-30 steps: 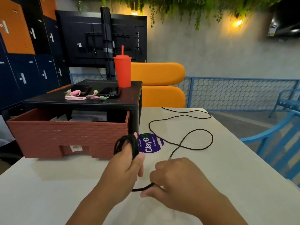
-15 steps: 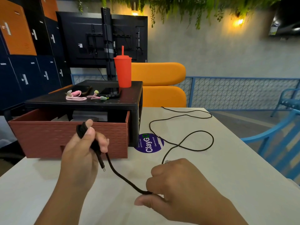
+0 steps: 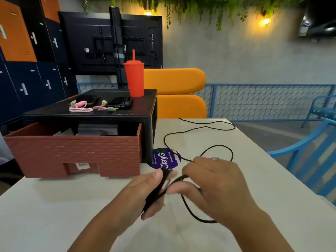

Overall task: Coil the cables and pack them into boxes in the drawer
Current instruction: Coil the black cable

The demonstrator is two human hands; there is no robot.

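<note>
While most of its length is not yet gathered, a black cable [image 3: 155, 190] is being wound by a person's two hands above a pale tabletop [image 3: 54, 206]. The left hand [image 3: 138, 190] grips a small bundle of finished loops, thumb pressing them against the fingers. The right hand [image 3: 218, 186], just beside it, has its fingers curled round the next stretch of cable, though motion blur hides the exact hold. From there the cable hangs in one loop under the right wrist, then trails in loose curves across the tabletop to its far edge.

By my reading the task is at an early stage. Only a few turns are coiled and nothing from this cable is packed. The brick-red drawer [image 3: 72, 151] stands pulled open on the left, with pale shapes inside that may be boxes. Pink cables [image 3: 80, 107] lie on the black stand [image 3: 91, 114] above it, waiting.

Half a second ago the left hand was raised before the drawer, with cable stretched between the hands. Now the hands have closed together near the purple sticker [image 3: 174, 157], adding another turn.
</note>
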